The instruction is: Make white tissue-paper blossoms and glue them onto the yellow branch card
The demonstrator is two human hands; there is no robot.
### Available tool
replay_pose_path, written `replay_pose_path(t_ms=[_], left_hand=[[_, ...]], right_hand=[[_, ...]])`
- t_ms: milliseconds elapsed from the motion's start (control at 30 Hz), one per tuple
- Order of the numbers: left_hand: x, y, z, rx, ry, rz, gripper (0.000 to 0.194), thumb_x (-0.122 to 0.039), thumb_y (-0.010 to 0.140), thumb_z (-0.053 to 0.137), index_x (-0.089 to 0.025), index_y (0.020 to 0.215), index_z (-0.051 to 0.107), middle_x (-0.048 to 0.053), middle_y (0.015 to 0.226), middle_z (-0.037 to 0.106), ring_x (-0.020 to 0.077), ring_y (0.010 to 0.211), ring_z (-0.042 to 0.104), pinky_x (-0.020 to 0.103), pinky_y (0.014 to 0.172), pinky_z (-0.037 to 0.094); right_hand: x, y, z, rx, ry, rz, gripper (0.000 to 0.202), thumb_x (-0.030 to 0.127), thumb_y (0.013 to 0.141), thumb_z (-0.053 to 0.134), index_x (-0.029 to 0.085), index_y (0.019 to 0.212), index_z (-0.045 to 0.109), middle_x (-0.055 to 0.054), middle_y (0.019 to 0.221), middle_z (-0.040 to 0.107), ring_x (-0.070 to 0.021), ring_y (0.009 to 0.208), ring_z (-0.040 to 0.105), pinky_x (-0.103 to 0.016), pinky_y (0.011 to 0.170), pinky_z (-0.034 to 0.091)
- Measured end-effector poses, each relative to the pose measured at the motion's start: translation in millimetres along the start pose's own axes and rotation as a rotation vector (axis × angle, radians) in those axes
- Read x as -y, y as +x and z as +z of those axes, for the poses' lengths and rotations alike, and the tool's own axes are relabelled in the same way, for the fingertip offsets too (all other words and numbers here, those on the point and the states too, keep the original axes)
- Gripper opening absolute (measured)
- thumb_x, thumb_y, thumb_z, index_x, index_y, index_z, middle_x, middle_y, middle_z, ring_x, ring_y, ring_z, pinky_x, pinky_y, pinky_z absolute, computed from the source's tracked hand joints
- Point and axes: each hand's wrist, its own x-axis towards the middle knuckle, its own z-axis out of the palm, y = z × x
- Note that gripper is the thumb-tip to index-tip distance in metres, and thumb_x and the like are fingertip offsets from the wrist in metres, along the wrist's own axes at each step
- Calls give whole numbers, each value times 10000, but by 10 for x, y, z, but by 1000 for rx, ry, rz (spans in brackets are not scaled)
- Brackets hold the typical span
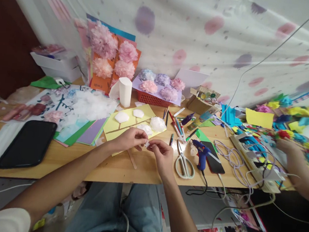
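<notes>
Head view, small white piece (pixel 147 144) between left hand (pixel 131 138) and right hand (pixel 163 154), both pinching it; yellow card (pixel 110 132) just beyond

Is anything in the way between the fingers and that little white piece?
Nothing visible: the left hand and right hand both pinch the small white piece, with the yellow sheet just beyond.

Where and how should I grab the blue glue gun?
Probably best to take the glue gun by its handle, coming from the table's near edge: the handle points that way, while the nozzle aims away leftward and a white stick juts out right.
</notes>
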Motion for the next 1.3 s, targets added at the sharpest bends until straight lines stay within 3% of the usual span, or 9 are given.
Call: replay_pose_path(t_ms=[267, 433, 633, 833, 1000, 1067, 1133, 1233, 1300], left_hand=[[10, -86, 126, 91, 326, 84, 144, -299, 813, 645, -159, 789, 667, 18, 700, 663, 127, 579, 610, 224, 558, 483], [-4, -114, 209, 51, 247, 36, 257, -393, 807, 689, -151, 892, 671, 38, 773, 677, 159, 649, 643, 239, 548, 526], [32, -67, 214, 21, 17, -43, 365, -468, 775, 757, -131, 908, 706, 71, 830, 719, 179, 751, 694, 268, 647, 586], [68, -38, 175, -56, -78, -46, 413, -520, 726, 797, -141, 857, 700, 50, 753, 700, 169, 724, 687, 279, 674, 589], [76, -2, 69, -129, 139, 88, 329, -497, 811, 686, -168, 820, 673, 38, 790, 704, 170, 722, 660, 293, 679, 569], [84, 23, -5, -193, 335, 158, 256, -432, 844, 645, -180, 816, 683, 27, 805, 713, 172, 726, 647, 291, 694, 540], [97, 46, -80, -255, 514, 209, 201, -369, 864, 620, -189, 811, 692, 25, 818, 719, 182, 754, 645, 295, 720, 513], [119, 73, -154, -355, 727, 276, 171, -292, 897, 583, -190, 821, 697, 47, 883, 702, 205, 845, 648, 320, 786, 496], [128, 87, -165, -394, 859, 315, 172, -255, 914, 568, -185, 824, 698, 63, 905, 672, 221, 898, 637, 347, 835, 489]], right_hand=[[13, -187, -161, 26, -188, 78, 174, 359, 747, 794, 206, 777, 717, -23, 762, 727, -170, 695, 665, -276, 654, 536], [-19, -239, -105, -152, -27, 69, 213, 355, 710, 836, 202, 803, 720, -24, 765, 733, -175, 718, 675, -293, 701, 540], [-96, -217, 123, -373, 141, 65, 283, 384, 700, 849, 192, 866, 725, -51, 832, 756, -192, 767, 688, -323, 750, 551], [-125, -145, 277, -449, 86, 9, 288, 415, 744, 819, 178, 881, 729, -55, 829, 761, -197, 776, 698, -313, 733, 559], [-98, -202, 273, -431, -93, -75, 282, 396, 860, 703, 170, 1028, 686, -87, 962, 769, -214, 863, 721, -345, 775, 587], [-104, -333, 249, -332, -356, -201, 219, 351, 937, 605, 183, 1051, 685, -98, 1013, 756, -215, 908, 706, -358, 797, 585], [-131, -495, 220, -66, -644, -375, 227, 322, 958, 572, 184, 1093, 692, -116, 1062, 745, -238, 988, 681, -396, 875, 574], [-211, -699, 176, 358, -964, -576, 495, 415, 920, 649, 152, 1337, 600, -165, 1367, 636, -339, 1299, 535, -512, 1076, 483], [-275, -773, 143, 478, -1091, -663, 640, 477, 901, 675, 133, 1421, 531, -170, 1485, 546, -377, 1416, 413, -576, 1151, 399]])
